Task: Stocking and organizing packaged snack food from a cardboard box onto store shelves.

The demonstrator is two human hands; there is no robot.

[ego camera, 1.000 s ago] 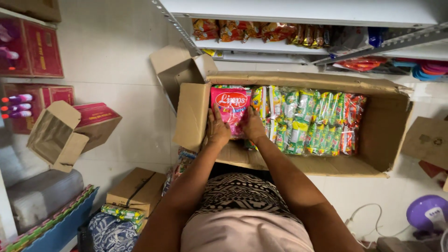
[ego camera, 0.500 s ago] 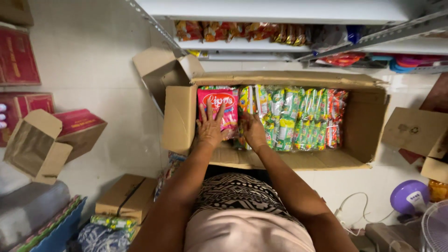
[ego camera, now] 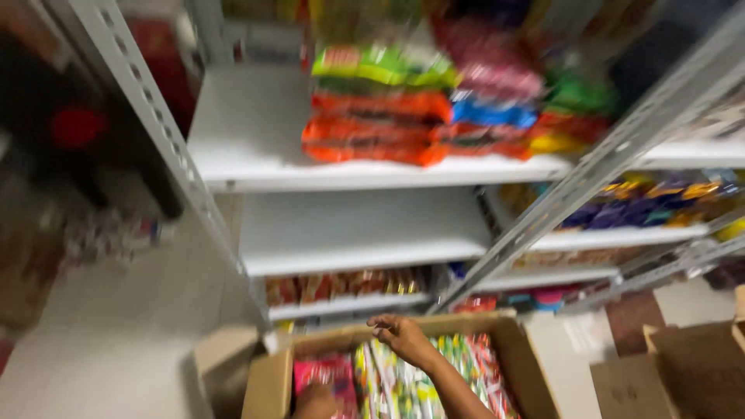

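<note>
The right hand point(ego camera: 400, 335) hovers with loose, empty fingers over the green packets point(ego camera: 403, 384) in the cardboard box point(ego camera: 268, 384); the left hand point(ego camera: 317, 401) rests on the pink packet point(ego camera: 326, 372), grip unclear; best lift upright, grasping firmly.

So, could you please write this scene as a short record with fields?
setting: white shelves on grey metal posts
box: open cardboard box on the floor, full of colourful packets
right hand: over the packets near the box's back wall, fingers bent
left hand: low at the frame edge, on a pink packet; grip unclear
top shelf: stacked orange and green bags
image: blurred
</note>
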